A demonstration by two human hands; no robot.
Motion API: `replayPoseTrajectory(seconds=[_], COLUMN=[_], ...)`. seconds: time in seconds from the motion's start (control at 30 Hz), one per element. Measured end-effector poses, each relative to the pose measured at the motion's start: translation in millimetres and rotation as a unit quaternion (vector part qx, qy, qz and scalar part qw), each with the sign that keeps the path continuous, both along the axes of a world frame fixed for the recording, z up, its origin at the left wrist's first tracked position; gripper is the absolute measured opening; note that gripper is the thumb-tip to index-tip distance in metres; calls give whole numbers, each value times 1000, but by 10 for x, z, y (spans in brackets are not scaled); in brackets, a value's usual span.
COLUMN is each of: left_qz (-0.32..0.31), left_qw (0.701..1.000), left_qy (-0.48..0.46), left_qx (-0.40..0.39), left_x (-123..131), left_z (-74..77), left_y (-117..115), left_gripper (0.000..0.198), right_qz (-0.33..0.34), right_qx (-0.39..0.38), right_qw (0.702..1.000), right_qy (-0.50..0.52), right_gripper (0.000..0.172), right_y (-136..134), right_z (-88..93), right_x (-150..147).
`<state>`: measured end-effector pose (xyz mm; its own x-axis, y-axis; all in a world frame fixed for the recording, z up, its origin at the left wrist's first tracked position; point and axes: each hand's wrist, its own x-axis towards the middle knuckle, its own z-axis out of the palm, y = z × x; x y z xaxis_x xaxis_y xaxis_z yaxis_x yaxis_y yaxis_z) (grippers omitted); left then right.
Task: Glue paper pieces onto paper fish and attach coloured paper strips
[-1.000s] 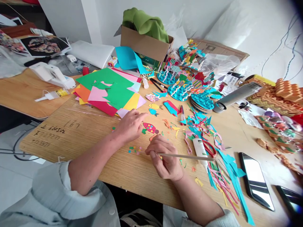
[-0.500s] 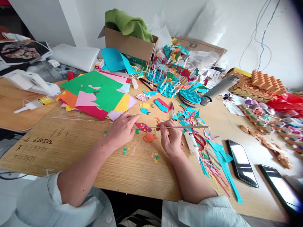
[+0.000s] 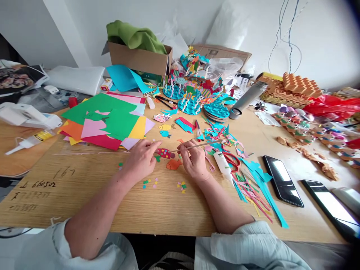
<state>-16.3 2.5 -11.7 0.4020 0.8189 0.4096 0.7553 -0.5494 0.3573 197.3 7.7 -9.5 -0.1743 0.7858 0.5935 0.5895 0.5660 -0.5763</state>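
My left hand (image 3: 142,159) rests on the wooden table (image 3: 84,187) with its fingertips pressed on the tail end of a pink paper fish with coloured dots (image 3: 165,153). My right hand (image 3: 193,160) pinches a thin wooden stick (image 3: 201,145), whose near tip points at that fish. An orange paper fish (image 3: 173,164) lies just below, between the two hands. Small coloured paper dots (image 3: 181,185) are scattered on the table near my wrists.
A stack of coloured paper sheets (image 3: 107,120) lies to the left, a cardboard box with green cloth (image 3: 139,56) behind. Blue paper discs (image 3: 216,109), paper scraps, red scissors (image 3: 232,161), a glue tube (image 3: 222,163) and two phones (image 3: 282,180) lie right.
My right hand has carried the stick from the dots near the table edge up to the pink fish. The view has shifted right; my left hand stays on the fish.
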Motion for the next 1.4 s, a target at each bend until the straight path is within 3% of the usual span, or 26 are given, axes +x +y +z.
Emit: replayPoseTrajectory(seconds=[0.4,1.4], left_qz=[-4,-7], left_qw=[1000,1000], left_qy=[-1,-3], left_qx=[2,-18], left_x=[-8,-6], left_z=[4,12], left_y=[5,-4], left_gripper=[58,56], right_qz=[5,13], right_qx=[28,15], right_qw=[1000,1000], right_qy=[-13,-25], right_gripper=[23,25], right_y=[-19,-28], right_z=[55,62], right_x=[-29,-26])
